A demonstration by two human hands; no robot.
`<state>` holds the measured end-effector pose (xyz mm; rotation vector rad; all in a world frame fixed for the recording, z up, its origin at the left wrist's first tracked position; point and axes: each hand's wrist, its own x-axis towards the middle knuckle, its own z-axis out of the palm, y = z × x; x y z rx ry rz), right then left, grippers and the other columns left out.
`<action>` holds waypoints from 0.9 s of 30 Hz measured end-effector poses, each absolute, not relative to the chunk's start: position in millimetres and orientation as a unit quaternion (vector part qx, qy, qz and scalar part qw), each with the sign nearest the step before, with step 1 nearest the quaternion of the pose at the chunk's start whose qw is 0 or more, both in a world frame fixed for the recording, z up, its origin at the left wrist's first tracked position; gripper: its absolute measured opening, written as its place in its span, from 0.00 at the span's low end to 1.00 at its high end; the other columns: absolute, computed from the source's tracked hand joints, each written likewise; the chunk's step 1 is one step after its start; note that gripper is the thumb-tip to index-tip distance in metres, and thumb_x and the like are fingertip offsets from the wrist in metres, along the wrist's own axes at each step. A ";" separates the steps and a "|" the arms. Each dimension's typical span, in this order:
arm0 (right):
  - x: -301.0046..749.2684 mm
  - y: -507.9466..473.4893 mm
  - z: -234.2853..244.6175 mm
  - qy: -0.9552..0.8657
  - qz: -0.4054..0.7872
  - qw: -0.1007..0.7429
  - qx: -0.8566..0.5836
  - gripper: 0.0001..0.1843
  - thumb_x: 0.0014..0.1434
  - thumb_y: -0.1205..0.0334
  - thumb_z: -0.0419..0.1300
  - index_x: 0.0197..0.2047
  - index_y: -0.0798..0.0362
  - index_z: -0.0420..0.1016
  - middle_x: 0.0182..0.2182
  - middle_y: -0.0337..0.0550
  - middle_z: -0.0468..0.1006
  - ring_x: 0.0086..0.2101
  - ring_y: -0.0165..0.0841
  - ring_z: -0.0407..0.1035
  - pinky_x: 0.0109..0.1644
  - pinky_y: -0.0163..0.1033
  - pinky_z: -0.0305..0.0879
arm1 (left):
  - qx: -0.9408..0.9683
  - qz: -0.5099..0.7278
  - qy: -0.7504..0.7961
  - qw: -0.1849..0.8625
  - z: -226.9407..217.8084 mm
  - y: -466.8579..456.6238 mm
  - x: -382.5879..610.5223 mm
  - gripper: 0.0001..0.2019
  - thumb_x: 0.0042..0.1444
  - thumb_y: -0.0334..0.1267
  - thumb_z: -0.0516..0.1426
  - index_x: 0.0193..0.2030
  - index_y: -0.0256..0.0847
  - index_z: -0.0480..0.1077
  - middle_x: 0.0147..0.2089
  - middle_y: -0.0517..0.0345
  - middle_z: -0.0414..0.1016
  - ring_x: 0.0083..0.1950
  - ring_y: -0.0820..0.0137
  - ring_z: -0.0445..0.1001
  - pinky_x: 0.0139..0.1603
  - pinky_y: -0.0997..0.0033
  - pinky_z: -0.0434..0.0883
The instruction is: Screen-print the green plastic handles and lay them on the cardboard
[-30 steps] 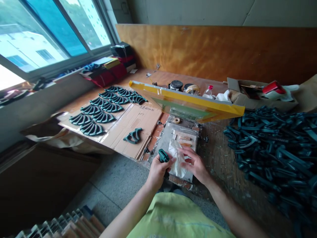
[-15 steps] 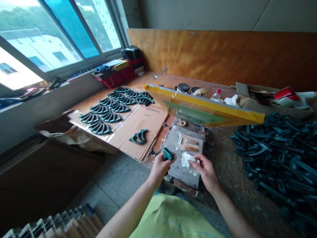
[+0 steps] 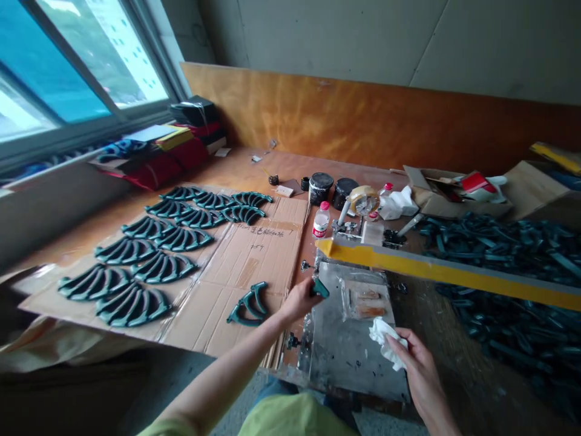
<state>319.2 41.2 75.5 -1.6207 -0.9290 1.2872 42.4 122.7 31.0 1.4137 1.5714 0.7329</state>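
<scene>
My left hand (image 3: 299,302) is closed around a dark green plastic handle-like piece (image 3: 320,289), reaching over the seam between the cardboard and a grey metal plate (image 3: 338,345). Between the fingers of my right hand (image 3: 420,366) is a crumpled white tissue (image 3: 385,340), above the plate's right side. A clear bag with brownish blocks (image 3: 368,310) lies on the plate. Left of my left hand, a few curved green pieces (image 3: 249,304) rest on the cardboard sheet (image 3: 218,321). Farther left, more of the curved pieces (image 3: 134,303) are laid out in fan-shaped groups.
A yellow-taped frame (image 3: 445,267) extends across the plate's far end to the right. Behind it stand black tubs (image 3: 320,188), a red-capped bottle (image 3: 321,220) and a tape roll (image 3: 363,200). A large heap of green pieces (image 3: 512,327) covers the right side, near an open carton (image 3: 436,191).
My left hand has moved forward and left with the green piece, towards the cardboard. My right hand still holds the tissue. The view has shifted, and the yellow-taped frame now appears nearly edge-on.
</scene>
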 end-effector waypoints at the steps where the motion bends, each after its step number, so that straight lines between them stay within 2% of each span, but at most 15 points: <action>1: 313.3 39.4 75.1 -0.368 0.502 0.424 -0.658 0.25 0.43 0.43 0.70 0.36 0.54 0.75 0.25 0.39 0.75 0.26 0.31 0.65 0.28 0.33 0.61 | 0.605 0.259 0.610 0.442 26.0 114.7 48.4 0.09 0.42 0.35 0.63 0.28 0.42 0.66 0.29 0.62 0.68 0.31 0.70 0.69 0.35 0.72 0.67; 4: 298.7 34.2 76.1 -0.358 0.470 0.430 -0.682 0.24 0.44 0.43 0.69 0.36 0.54 0.76 0.27 0.41 0.76 0.28 0.33 0.66 0.28 0.34 0.62 | 0.685 0.180 0.546 0.447 13.5 92.4 64.7 0.07 0.41 0.31 0.63 0.27 0.42 0.69 0.38 0.55 0.72 0.43 0.63 0.72 0.47 0.66 0.68; 7: 288.6 31.6 78.8 -0.343 0.455 0.429 -0.701 0.25 0.43 0.42 0.69 0.36 0.54 0.76 0.27 0.41 0.76 0.28 0.34 0.67 0.28 0.34 0.63 | 0.753 0.115 0.500 0.412 3.8 82.6 76.5 0.06 0.46 0.35 0.62 0.32 0.41 0.73 0.45 0.49 0.73 0.53 0.55 0.69 0.55 0.58 0.65; 10: 283.7 32.4 81.4 -0.328 0.448 0.426 -0.714 0.27 0.41 0.40 0.70 0.35 0.54 0.76 0.27 0.41 0.77 0.28 0.34 0.68 0.29 0.35 0.64 | 0.810 0.056 0.468 0.348 -2.0 80.6 81.8 0.14 0.51 0.40 0.60 0.45 0.40 0.72 0.51 0.47 0.72 0.55 0.54 0.67 0.57 0.56 0.64; 13: 286.0 32.3 82.8 -0.306 0.437 0.430 -0.728 0.28 0.38 0.39 0.70 0.35 0.54 0.77 0.29 0.43 0.79 0.30 0.37 0.70 0.31 0.36 0.67 | 0.810 0.083 0.448 0.369 -1.1 86.4 68.9 0.24 0.47 0.42 0.64 0.52 0.40 0.70 0.56 0.46 0.72 0.57 0.54 0.67 0.59 0.57 0.64; 15: 291.6 29.4 82.5 -0.288 0.433 0.437 -0.734 0.29 0.37 0.40 0.71 0.36 0.54 0.78 0.30 0.45 0.80 0.31 0.39 0.72 0.33 0.37 0.69 | 0.762 0.144 0.468 0.424 3.0 103.7 45.5 0.24 0.41 0.42 0.68 0.47 0.43 0.73 0.51 0.49 0.75 0.54 0.55 0.71 0.57 0.59 0.66; 16: 295.0 27.0 81.8 -0.279 0.433 0.441 -0.735 0.29 0.37 0.40 0.71 0.36 0.53 0.78 0.31 0.45 0.80 0.32 0.40 0.73 0.33 0.37 0.69 | 0.726 0.178 0.491 0.447 5.5 118.8 30.6 0.21 0.39 0.41 0.68 0.43 0.43 0.74 0.47 0.52 0.77 0.50 0.57 0.73 0.54 0.61 0.68; 18: 301.5 20.9 80.1 -0.256 0.431 0.452 -0.738 0.30 0.35 0.41 0.72 0.37 0.53 0.78 0.31 0.46 0.81 0.32 0.40 0.73 0.34 0.37 0.70 | 0.646 0.243 0.556 0.463 9.8 162.5 0.3 0.13 0.43 0.42 0.66 0.37 0.43 0.74 0.37 0.55 0.77 0.43 0.61 0.75 0.47 0.64 0.70; 19: 304.1 17.5 79.1 -0.245 0.433 0.456 -0.738 0.30 0.35 0.42 0.73 0.37 0.53 0.78 0.31 0.46 0.81 0.32 0.40 0.73 0.33 0.38 0.70 | 0.631 0.259 0.574 0.453 11.0 189.6 -12.1 0.12 0.48 0.43 0.63 0.39 0.42 0.73 0.37 0.54 0.77 0.42 0.61 0.75 0.46 0.63 0.70; 21: 306.9 10.9 77.1 -0.223 0.438 0.465 -0.736 0.31 0.34 0.42 0.73 0.38 0.53 0.78 0.30 0.45 0.81 0.31 0.40 0.73 0.33 0.38 0.70 | 0.600 0.306 0.607 0.423 11.1 247.5 -25.6 0.22 0.50 0.46 0.62 0.51 0.40 0.69 0.50 0.46 0.75 0.51 0.58 0.73 0.51 0.61 0.68; 22: 307.1 7.7 76.4 -0.213 0.438 0.470 -0.736 0.31 0.33 0.43 0.74 0.38 0.53 0.78 0.30 0.45 0.81 0.31 0.40 0.73 0.33 0.38 0.70 | 0.588 0.328 0.615 0.410 10.0 275.0 -25.7 0.31 0.48 0.47 0.64 0.58 0.38 0.65 0.58 0.42 0.71 0.58 0.55 0.69 0.55 0.60 0.66; 24: 305.8 1.8 75.7 -0.198 0.432 0.475 -0.740 0.31 0.32 0.43 0.74 0.38 0.53 0.79 0.29 0.46 0.81 0.31 0.41 0.74 0.33 0.39 0.71 | 0.571 0.364 0.620 0.396 6.2 320.8 -14.5 0.43 0.44 0.47 0.67 0.65 0.35 0.55 0.67 0.35 0.60 0.66 0.53 0.60 0.61 0.60 0.61; 25: 304.6 -0.9 75.9 -0.192 0.427 0.476 -0.745 0.31 0.32 0.44 0.74 0.37 0.53 0.79 0.29 0.46 0.81 0.31 0.41 0.74 0.33 0.39 0.71 | 0.565 0.377 0.619 0.395 4.0 337.5 -5.2 0.47 0.42 0.46 0.68 0.66 0.34 0.53 0.69 0.34 0.57 0.68 0.52 0.58 0.62 0.61 0.60; 27: 302.3 -5.6 77.6 -0.188 0.416 0.477 -0.751 0.31 0.32 0.44 0.74 0.37 0.53 0.79 0.30 0.47 0.81 0.33 0.42 0.74 0.35 0.40 0.71 | 0.555 0.395 0.611 0.404 0.1 358.8 14.8 0.47 0.41 0.43 0.69 0.65 0.33 0.53 0.67 0.33 0.61 0.66 0.53 0.62 0.60 0.63 0.61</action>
